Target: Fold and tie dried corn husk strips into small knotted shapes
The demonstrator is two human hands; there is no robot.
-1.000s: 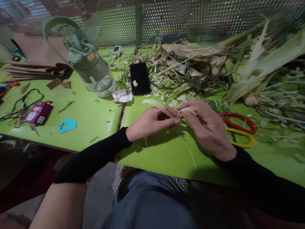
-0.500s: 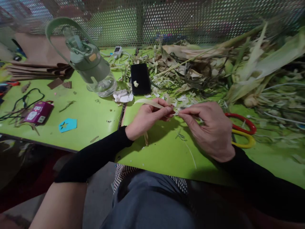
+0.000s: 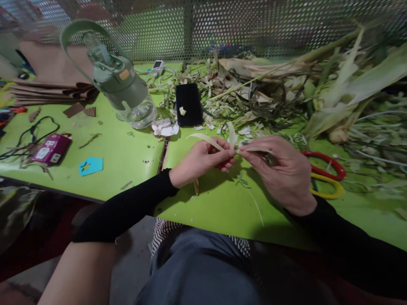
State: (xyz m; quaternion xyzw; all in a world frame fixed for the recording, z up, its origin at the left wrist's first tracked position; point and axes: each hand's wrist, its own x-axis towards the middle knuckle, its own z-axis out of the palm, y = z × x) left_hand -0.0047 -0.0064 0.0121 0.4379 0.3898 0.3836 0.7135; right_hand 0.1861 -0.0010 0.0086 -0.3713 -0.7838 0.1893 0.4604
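Thin pale strips of corn husk (image 3: 205, 137) meet between my two hands, just above the green table. My left hand (image 3: 205, 157) pinches them between thumb and fingers; one strip curves out to the left and another stands up above the fingertips. Close beside it, my right hand (image 3: 280, 171) pinches the husk strip at the same joint, with one end running back along its fingers. The exact crossing of the strips is hidden by the fingertips. Scissors with red and yellow handles (image 3: 327, 186) lie right of my right hand, their blades covered by it.
Behind my hands lie a black phone (image 3: 188, 106) and a heap of husk scraps (image 3: 254, 95). A green-lidded water bottle (image 3: 124, 89) stands at left. Further left are a purple box (image 3: 52, 149), a blue paper piece (image 3: 90, 166) and folded brown material (image 3: 54, 91).
A husk strip now stands upright above my left fingertips, and another shows along my right fingers. Both hands stay close together in nearly the same place.
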